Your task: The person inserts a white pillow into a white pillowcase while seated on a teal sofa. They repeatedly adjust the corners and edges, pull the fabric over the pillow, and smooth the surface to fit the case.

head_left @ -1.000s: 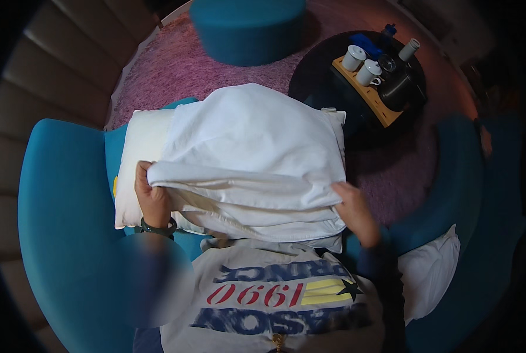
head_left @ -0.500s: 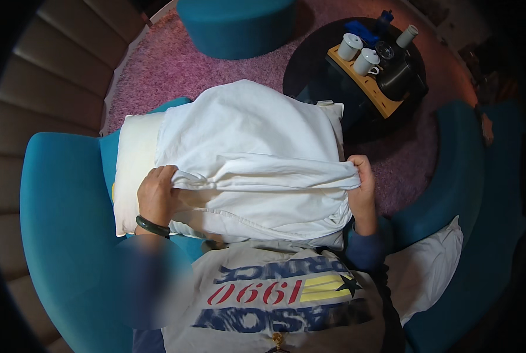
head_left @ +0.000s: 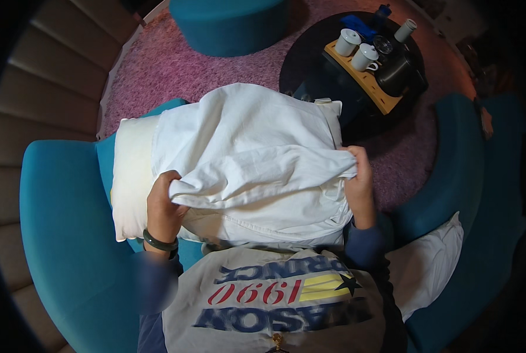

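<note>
A cream-white pillow (head_left: 132, 176) lies across my lap, its left end bare. Over the rest of it spreads a white pillowcase (head_left: 263, 129), wrinkled, with a loose fold raised across the middle. My left hand (head_left: 166, 209), a dark bangle at its wrist, is closed on the left corner of that fold. At the right end, my right hand (head_left: 360, 182) grips the cloth between thumb and fingers. The fold hangs slack between the two hands. Some of the fingers are hidden by the fabric.
Around me curves a teal seat (head_left: 68, 235). Another white pillow (head_left: 430, 265) lies at right. Ahead, a round dark table (head_left: 301, 65) holds a wooden tray (head_left: 386, 105) with lidded white cups (head_left: 364, 57) and a black kettle (head_left: 395, 76). A teal stool (head_left: 230, 29) stands on pink carpet (head_left: 157, 76).
My left hand has shifted slightly right and down, turning the cloth's left corner outward. The gathered fold has opened wider and loosened. My right hand has risen a little, still gripping.
</note>
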